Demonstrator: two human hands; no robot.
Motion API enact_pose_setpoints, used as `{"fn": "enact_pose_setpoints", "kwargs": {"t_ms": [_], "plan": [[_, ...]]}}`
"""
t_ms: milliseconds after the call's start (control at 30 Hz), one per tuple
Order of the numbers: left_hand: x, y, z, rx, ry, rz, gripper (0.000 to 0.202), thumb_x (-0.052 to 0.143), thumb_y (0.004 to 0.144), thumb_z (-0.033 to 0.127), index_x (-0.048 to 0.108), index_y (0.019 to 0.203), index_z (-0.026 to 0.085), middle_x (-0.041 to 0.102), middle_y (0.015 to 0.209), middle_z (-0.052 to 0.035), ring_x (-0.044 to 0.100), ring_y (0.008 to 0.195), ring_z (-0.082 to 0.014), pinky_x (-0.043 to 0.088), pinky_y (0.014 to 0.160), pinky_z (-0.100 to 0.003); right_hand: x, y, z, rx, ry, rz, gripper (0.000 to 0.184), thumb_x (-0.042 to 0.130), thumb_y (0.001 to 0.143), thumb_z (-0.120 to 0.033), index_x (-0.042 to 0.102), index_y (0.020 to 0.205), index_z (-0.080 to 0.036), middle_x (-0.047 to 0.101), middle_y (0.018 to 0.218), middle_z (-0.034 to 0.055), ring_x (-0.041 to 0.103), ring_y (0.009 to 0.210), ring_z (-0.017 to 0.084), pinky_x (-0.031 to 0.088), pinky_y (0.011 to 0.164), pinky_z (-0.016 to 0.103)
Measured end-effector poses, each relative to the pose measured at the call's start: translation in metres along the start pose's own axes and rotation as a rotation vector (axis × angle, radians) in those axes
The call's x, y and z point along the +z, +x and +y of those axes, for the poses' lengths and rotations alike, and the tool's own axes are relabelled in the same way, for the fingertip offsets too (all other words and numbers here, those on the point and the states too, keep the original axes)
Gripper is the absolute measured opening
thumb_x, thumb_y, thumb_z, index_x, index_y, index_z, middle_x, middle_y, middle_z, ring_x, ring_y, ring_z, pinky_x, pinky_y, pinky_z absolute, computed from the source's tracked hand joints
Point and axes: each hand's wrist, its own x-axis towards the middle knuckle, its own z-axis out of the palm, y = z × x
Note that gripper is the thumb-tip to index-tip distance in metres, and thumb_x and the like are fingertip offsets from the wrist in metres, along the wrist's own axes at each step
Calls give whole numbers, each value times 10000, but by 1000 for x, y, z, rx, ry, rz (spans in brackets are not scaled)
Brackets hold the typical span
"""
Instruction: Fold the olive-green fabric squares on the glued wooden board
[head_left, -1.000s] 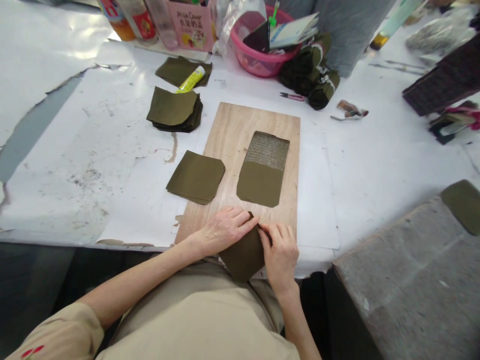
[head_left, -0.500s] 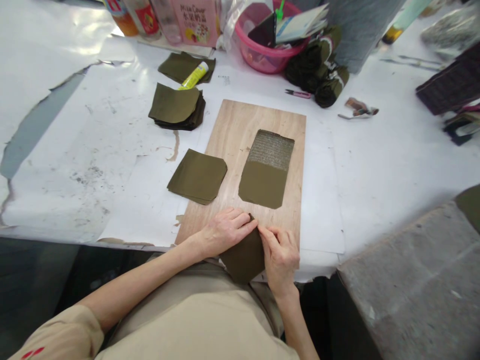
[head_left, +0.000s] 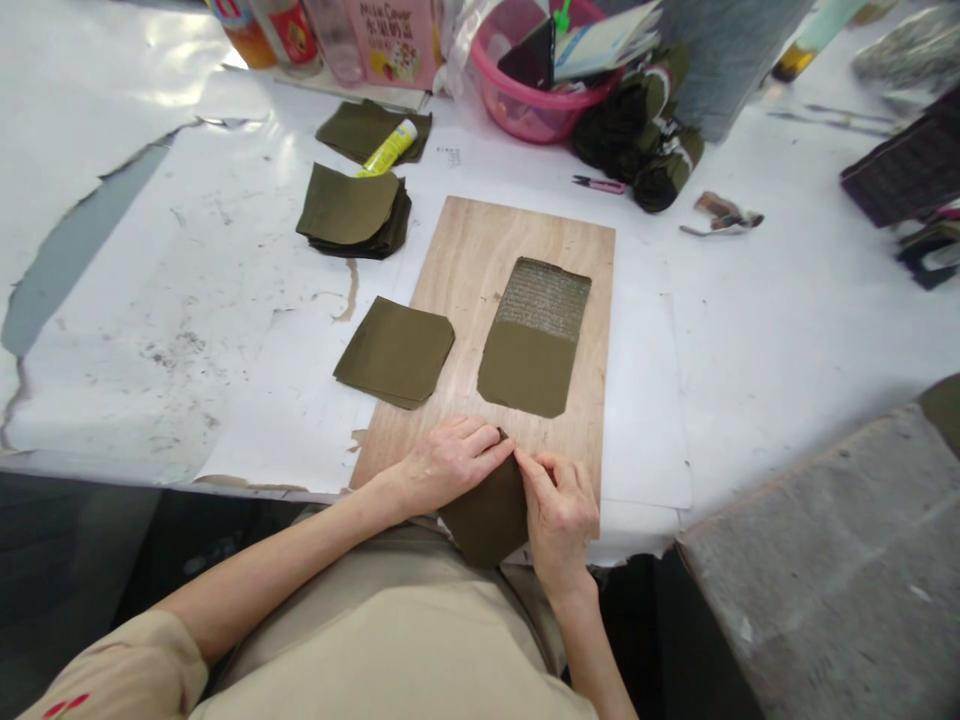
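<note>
A dark olive fabric piece point(head_left: 487, 515) lies at the near edge of the wooden board point(head_left: 517, 222), partly hanging toward my lap. My left hand point(head_left: 454, 462) rests over its upper left side, fingers together and pressing on it. With thumb and index finger my right hand point(head_left: 561, 510) pinches its upper right edge; the fingertips of both hands almost meet there. Just beyond, on the board, is a flat olive piece point(head_left: 525, 370) with a whitish textured strip at its far end. Left of that, a small stack of olive pieces point(head_left: 396, 352) overlaps the board's edge.
Farther left are another olive stack point(head_left: 352, 207) and a yellow glue tube point(head_left: 388, 148) on more pieces. A pink basket point(head_left: 517, 112), dark yarn bundles point(head_left: 664, 170) and pink thread snips point(head_left: 600, 184) stand or lie at the back. Bottles and a pink box point(head_left: 397, 45) line the far left.
Both hands keep the same hold on the olive fabric piece, with hardly any movement. The view has shifted very slightly.
</note>
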Motion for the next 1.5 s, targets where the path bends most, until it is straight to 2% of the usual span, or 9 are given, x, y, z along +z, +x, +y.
{"fn": "enact_pose_setpoints", "kwargs": {"t_ms": [333, 833, 1300, 1500], "plan": [[-4, 2, 1, 5, 19, -36, 228, 423, 985, 173, 562, 1155, 112, 605, 920, -81, 578, 877, -187, 515, 789, -322, 0, 0, -1, -2, -15, -19, 240, 545, 934, -187, 710, 1092, -263, 645, 888, 42, 526, 829, 158, 434, 778, 280], [-7, -1, 2, -10, 64, -154, 299, 446, 967, 165, 515, 1250, 96, 587, 995, -102, 556, 930, -216, 515, 831, -361, 1, -3, 1, -3, -39, -31, 274, 522, 946, -193, 691, 1138, -291, 639, 888, 41, 516, 814, 153, 434, 769, 281], [-10, 1, 4, -52, 46, -162, 314, 493, 941, 141, 514, 1247, 75, 576, 1017, -105, 543, 956, -232, 510, 863, -379, 3, -3, 0, -10, -52, -26, 276, 542, 932, -172, 693, 1131, -288, 637, 896, 37, 509, 824, 154, 434, 778, 273], [-10, -2, 5, -90, 53, -124, 279, 451, 958, 142, 524, 1221, 82, 587, 986, -105, 556, 921, -220, 527, 813, -372, 4, -4, 2, -10, -61, -43, 290, 534, 933, -172, 682, 1149, -297, 631, 913, 42, 516, 836, 158, 433, 779, 280]]}}
